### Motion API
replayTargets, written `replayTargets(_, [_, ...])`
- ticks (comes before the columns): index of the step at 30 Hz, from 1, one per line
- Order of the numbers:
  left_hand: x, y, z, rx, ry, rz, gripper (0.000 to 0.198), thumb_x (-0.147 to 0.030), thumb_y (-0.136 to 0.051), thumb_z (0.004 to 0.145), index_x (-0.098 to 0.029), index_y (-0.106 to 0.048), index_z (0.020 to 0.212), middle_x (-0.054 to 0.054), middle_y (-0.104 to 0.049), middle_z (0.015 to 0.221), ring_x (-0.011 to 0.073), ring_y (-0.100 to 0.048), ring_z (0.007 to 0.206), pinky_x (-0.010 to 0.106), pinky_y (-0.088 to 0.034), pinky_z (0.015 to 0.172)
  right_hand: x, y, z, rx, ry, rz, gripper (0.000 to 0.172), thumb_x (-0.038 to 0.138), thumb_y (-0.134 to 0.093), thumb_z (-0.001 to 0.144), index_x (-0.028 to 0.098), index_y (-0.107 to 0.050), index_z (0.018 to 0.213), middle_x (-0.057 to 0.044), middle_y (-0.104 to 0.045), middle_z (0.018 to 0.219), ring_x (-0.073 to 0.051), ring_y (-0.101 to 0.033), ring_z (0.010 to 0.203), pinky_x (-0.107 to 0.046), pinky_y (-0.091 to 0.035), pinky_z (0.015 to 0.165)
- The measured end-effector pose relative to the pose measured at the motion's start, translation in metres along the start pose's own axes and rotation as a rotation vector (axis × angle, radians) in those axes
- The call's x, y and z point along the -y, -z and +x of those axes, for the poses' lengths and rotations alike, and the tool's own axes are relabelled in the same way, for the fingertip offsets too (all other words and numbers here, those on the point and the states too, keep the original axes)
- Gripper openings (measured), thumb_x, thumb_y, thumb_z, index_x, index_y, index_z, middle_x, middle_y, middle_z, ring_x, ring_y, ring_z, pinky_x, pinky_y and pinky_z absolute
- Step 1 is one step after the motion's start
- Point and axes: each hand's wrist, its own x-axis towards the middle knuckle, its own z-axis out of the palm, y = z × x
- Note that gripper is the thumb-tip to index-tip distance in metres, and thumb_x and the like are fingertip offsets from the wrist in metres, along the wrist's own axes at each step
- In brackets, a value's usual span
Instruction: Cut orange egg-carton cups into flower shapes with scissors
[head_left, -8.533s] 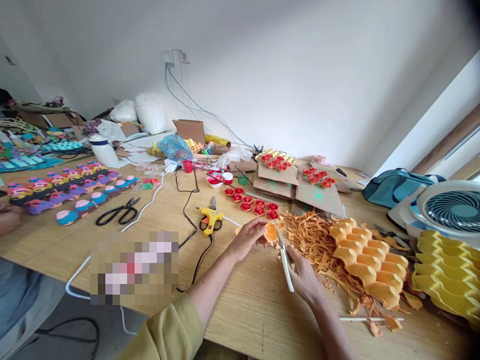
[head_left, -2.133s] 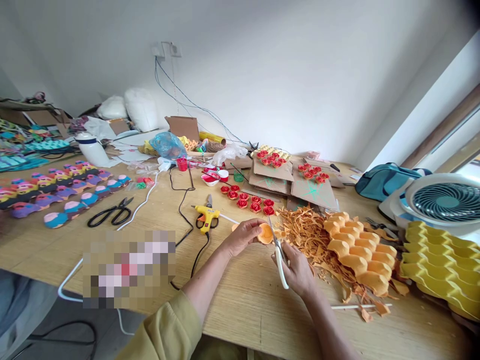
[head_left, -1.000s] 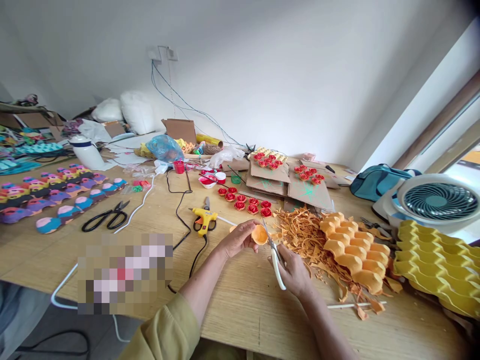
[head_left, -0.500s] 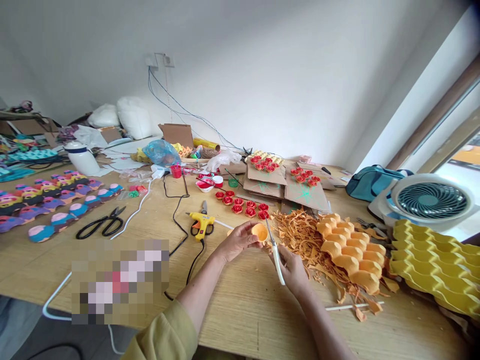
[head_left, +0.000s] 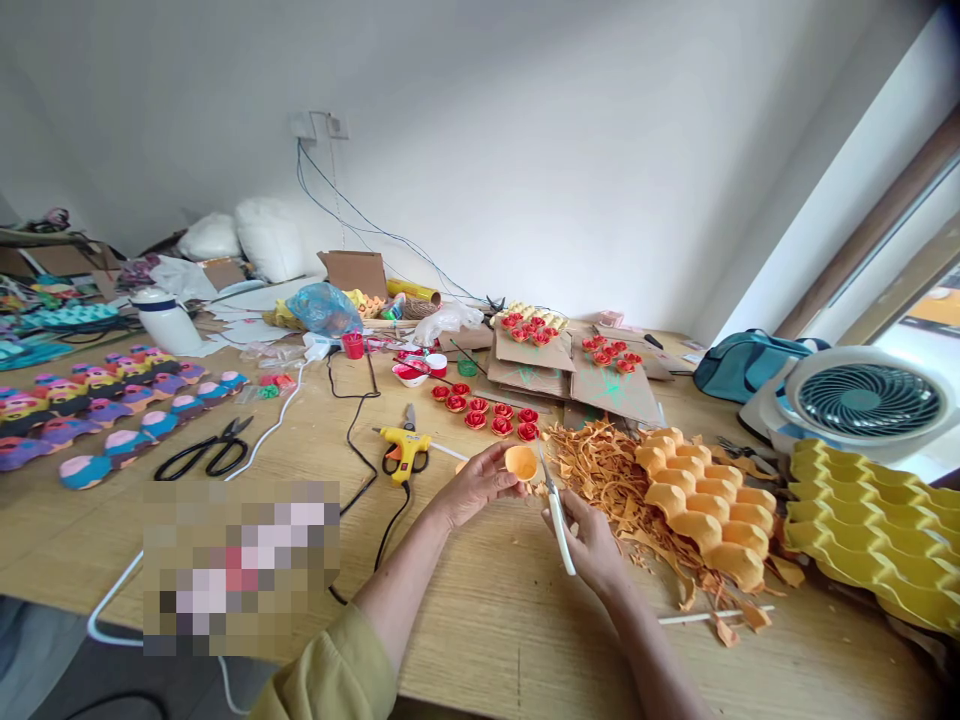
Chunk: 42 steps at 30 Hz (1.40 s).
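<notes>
My left hand (head_left: 484,485) pinches an orange egg-carton cup (head_left: 520,463), its round opening turned toward me. Just right of it, my right hand (head_left: 589,540) is closed on white-handled scissors (head_left: 559,530), whose blades point up and away beside the cup. Orange paper scraps (head_left: 592,470) are heaped beyond my right hand. An orange egg carton (head_left: 709,505) lies upside down to the right of the scraps. Past the cup, several red paper roses (head_left: 477,420) stand in rows on the table.
A yellow glue gun (head_left: 405,450) lies left of my hands, its black cord trailing forward. Black-handled scissors (head_left: 202,450) rest farther left, near painted carton strips (head_left: 142,425). At right are a yellow egg tray (head_left: 870,530) and a white fan (head_left: 862,400). Cardboard sheets (head_left: 529,380) are stacked behind.
The scissors and my right hand have shifted slightly to the right, a little away from the cup. My left hand still holds the cup in nearly the same place.
</notes>
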Motion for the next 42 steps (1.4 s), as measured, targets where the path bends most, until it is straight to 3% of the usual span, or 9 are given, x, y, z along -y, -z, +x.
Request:
replayTargets(12, [-0.003,0.001,0.0,0.005,0.012,0.077,0.049,-0.034,-0.086,0.064,-0.016,-0.064,0.104,0.0,-0.062,0.084,0.009,-0.057,0.066,0.026,-0.049,0.069,0.004,0.004,0.0,0.132,0.069,-0.059,0.021,0.037,-0.047,0.091,0.021,-0.048,0.079,0.001,-0.056,0.072,-0.014,-0.05,0.066,-0.026,-0.037,0.063])
replayTargets(22, [-0.003,0.002,-0.001,0.007,0.071,0.217,0.049,-0.028,-0.087,0.061,-0.014,-0.067,0.103,0.005,-0.065,0.092,0.0133,-0.056,0.078,0.025,-0.049,0.068,0.002,0.011,0.001,0.097,0.148,-0.211,0.015,0.033,-0.051,0.088,0.023,-0.045,0.078,0.001,-0.059,0.074,-0.016,-0.055,0.068,-0.026,-0.039,0.066])
replayTargets(32, [-0.002,0.003,0.0,0.014,0.05,0.187,0.049,-0.026,-0.087,0.062,-0.017,-0.066,0.104,0.004,-0.064,0.097,0.0147,-0.059,0.083,0.026,-0.049,0.071,0.001,0.011,0.001,0.056,0.182,-0.259,0.01,0.028,-0.051,0.088,0.023,-0.044,0.082,-0.001,-0.059,0.083,-0.018,-0.055,0.077,-0.029,-0.04,0.073])
replayTargets(42, [-0.001,0.0,-0.001,0.015,0.046,0.125,0.049,-0.026,-0.088,0.062,-0.017,-0.066,0.105,0.002,-0.062,0.094,0.0134,-0.059,0.082,0.027,-0.051,0.072,0.002,0.01,0.001,0.058,0.183,-0.313,0.015,0.028,-0.05,0.086,0.023,-0.041,0.075,0.002,-0.056,0.069,-0.015,-0.052,0.065,-0.028,-0.036,0.069])
